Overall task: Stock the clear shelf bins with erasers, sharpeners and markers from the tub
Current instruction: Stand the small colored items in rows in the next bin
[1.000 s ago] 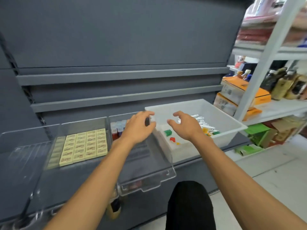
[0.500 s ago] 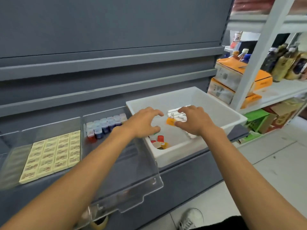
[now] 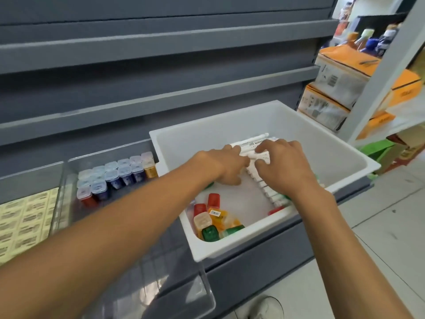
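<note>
A white tub sits on the grey shelf. Inside it lies a row of white markers with coloured caps, and a heap of red, orange and green sharpeners fills its near left corner. My left hand and my right hand are both down in the tub, fingers curled on the bundle of markers from either side. To the left, a clear bin holds rows of capped sharpeners at its back. Further left lie yellow erasers in another clear bin.
Grey shelf rails run across the back panel above the bins. A white rack post stands to the right, with orange and white boxes and bottles behind it. Pale floor tiles and my shoe show below.
My view has dropped and closed in on the tub. Both hands have moved from above the tub's near rim down onto the markers and closed around them.
</note>
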Demonstrator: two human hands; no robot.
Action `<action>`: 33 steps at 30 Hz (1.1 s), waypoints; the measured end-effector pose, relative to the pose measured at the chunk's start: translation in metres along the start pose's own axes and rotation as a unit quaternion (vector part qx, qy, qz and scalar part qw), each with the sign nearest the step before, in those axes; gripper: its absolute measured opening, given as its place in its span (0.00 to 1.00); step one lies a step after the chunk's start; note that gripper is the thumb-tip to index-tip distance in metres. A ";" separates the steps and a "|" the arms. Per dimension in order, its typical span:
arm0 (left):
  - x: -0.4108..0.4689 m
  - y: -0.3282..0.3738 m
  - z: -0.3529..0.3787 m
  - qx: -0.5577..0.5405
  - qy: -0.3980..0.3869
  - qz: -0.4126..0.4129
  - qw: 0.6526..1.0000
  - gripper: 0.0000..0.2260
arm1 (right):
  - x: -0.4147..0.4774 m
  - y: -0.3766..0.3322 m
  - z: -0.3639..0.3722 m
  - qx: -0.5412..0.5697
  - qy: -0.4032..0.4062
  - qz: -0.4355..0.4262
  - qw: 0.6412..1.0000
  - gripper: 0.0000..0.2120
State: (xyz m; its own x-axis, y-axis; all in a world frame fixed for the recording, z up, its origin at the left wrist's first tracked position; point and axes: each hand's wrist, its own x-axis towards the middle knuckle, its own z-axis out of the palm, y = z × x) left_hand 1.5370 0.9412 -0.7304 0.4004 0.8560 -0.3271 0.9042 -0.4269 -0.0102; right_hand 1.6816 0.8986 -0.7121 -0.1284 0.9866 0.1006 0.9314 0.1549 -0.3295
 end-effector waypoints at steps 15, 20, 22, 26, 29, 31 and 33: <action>0.011 -0.021 0.008 -0.048 -0.027 -0.041 0.998 0.20 | -0.008 -0.007 0.006 0.005 0.043 -0.063 0.997 0.17; -0.007 -0.022 0.001 -0.053 -0.111 -0.052 0.991 0.17 | -0.004 -0.009 0.007 -0.013 0.011 -0.063 0.998 0.17; -0.020 -0.021 -0.002 -0.050 -0.139 -0.044 0.988 0.18 | -0.003 -0.011 0.007 -0.011 0.004 -0.063 0.998 0.17; -0.043 -0.007 0.000 -0.045 -0.187 -0.046 0.980 0.26 | -0.006 -0.016 0.007 -0.011 0.000 -0.070 0.998 0.17; -0.054 0.001 0.003 -0.039 -0.223 -0.063 0.972 0.31 | -0.010 -0.021 0.008 -0.016 0.014 -0.087 0.996 0.17; -0.058 0.001 0.002 -0.034 -0.227 -0.063 0.971 0.29 | -0.011 -0.023 0.009 -0.017 0.019 -0.096 0.995 0.17; -0.059 0.000 -0.001 -0.044 -0.226 -0.053 0.972 0.26 | -0.009 -0.023 0.010 -0.011 0.019 -0.096 0.995 0.16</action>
State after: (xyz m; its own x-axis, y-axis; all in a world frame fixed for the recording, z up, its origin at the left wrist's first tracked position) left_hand 1.5141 0.8910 -0.7106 0.2153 0.6693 -0.7111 0.9541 -0.2995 0.0069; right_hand 1.6579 0.8863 -0.7151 -0.2923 0.9360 0.1963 0.8981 0.3391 -0.2799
